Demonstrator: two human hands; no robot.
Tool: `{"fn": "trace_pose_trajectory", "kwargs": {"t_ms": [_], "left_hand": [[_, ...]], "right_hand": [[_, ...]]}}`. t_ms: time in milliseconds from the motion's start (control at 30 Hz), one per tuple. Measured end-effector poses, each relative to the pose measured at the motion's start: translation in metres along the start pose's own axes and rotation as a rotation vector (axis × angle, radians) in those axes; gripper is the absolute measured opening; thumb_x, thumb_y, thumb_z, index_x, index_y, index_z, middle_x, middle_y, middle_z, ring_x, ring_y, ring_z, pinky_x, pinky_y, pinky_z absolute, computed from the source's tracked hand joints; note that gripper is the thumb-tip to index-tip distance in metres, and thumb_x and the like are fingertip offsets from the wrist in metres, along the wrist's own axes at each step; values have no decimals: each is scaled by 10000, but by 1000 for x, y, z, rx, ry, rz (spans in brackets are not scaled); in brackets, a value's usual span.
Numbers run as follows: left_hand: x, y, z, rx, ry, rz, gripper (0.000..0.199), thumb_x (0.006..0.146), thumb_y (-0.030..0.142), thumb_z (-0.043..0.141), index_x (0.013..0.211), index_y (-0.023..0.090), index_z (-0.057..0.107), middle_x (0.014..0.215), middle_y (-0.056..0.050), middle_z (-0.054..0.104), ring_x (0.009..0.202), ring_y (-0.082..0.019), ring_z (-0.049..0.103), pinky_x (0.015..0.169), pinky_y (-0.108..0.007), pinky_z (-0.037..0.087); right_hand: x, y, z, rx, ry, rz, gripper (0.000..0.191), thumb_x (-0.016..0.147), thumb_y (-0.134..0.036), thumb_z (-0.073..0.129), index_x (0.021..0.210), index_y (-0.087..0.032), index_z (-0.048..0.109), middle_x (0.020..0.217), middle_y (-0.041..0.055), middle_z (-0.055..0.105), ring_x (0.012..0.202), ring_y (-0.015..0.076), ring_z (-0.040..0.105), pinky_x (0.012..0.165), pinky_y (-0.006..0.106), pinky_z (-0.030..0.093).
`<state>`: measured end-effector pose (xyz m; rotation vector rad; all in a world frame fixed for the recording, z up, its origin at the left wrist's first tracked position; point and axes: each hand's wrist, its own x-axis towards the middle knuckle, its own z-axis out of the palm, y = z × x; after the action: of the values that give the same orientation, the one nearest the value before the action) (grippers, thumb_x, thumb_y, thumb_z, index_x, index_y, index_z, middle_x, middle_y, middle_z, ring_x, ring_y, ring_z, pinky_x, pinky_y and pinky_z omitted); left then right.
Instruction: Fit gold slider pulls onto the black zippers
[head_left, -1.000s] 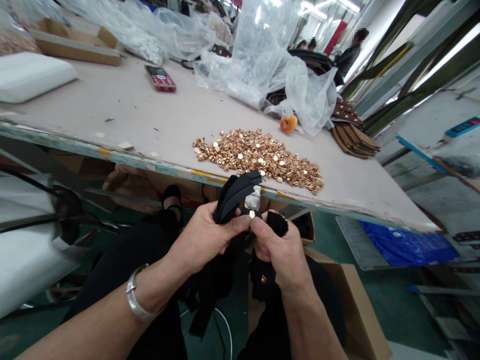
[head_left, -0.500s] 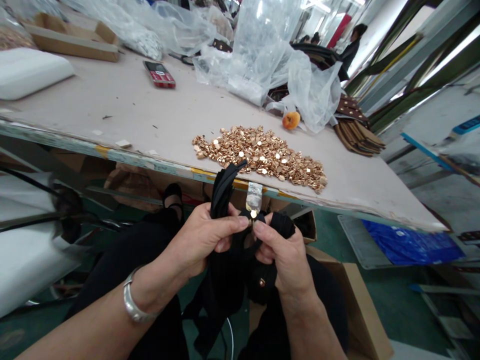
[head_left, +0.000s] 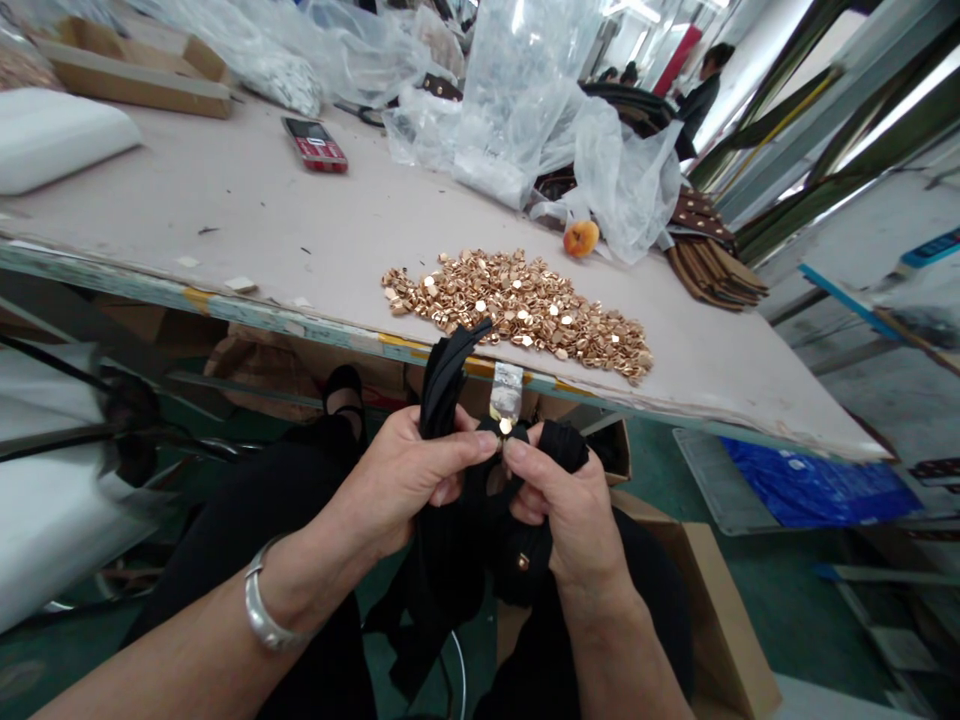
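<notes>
Black fabric strips [head_left: 444, 385] are bunched in my left hand [head_left: 420, 470], whose thumb and fingers pinch part of them. My right hand [head_left: 562, 490] grips another black bundle [head_left: 561, 446], its thumb close to my left thumb. Between the thumb tips sits a small gold piece [head_left: 505, 426], just below a metal tab [head_left: 507, 390] fixed at the table edge. Another gold piece [head_left: 523, 562] shows on the black material lower down. A heap of gold pieces [head_left: 525, 305] lies on the table [head_left: 247, 220] beyond my hands.
A red phone [head_left: 315, 145], clear plastic bags [head_left: 517, 110], an orange fruit [head_left: 581, 239] and stacked brown pieces [head_left: 716, 270] lie on the table. A cardboard tray [head_left: 135, 75] is at back left. An open cardboard box [head_left: 724, 610] stands below right. A person [head_left: 701, 95] is far behind.
Both hands keep nearly the same pose and grip. The whole view has shifted very slightly; nothing is clearly taken hold of or let go.
</notes>
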<state>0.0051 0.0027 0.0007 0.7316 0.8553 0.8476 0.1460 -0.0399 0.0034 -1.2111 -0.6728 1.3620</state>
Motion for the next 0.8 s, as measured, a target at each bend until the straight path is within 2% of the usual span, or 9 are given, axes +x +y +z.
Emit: {"fn": "trace_pose_trajectory", "kwargs": {"t_ms": [267,433,600,700,800], "left_hand": [[2,-3,8,23,52,58,317,674,352,810,680,160,558,400,104,412,340,-20,334,350,-129,248],[0,1,9,91,65,75,363,654,415,824,670,153,573,458,78,475,346,-24,346,350,-150,245],[-1,1,7,136,34,111,375,698,458,785,653,141,589,562,29,579,357,-18,362,354,-159,257],[2,-2,6,69,41,83,390,699,465,788,645,158,554,455,72,474,336,-23,332,359,-157,258],[5,-2,5,-1,48,49,384,686,452,807,680,177,539,390,109,380,319,-26,295,358,-152,258]], "right_hand": [[9,-2,1,-22,-16,-39,339,688,-362,848,648,-164,575,446,-96,369,367,31,248,338,138,200],[13,-13,-5,-228,-77,-152,338,779,-450,795,721,-177,603,485,-80,424,387,53,295,352,166,225],[12,-18,-2,-497,-20,-302,275,858,-410,723,725,-183,641,620,-9,623,453,90,430,417,215,309],[11,-18,5,-609,62,-419,239,886,-361,683,723,-196,627,614,-19,624,514,124,503,497,239,375],[18,-25,14,-830,166,-581,232,890,-352,664,724,-199,607,607,-29,582,553,145,521,551,263,382]]}}
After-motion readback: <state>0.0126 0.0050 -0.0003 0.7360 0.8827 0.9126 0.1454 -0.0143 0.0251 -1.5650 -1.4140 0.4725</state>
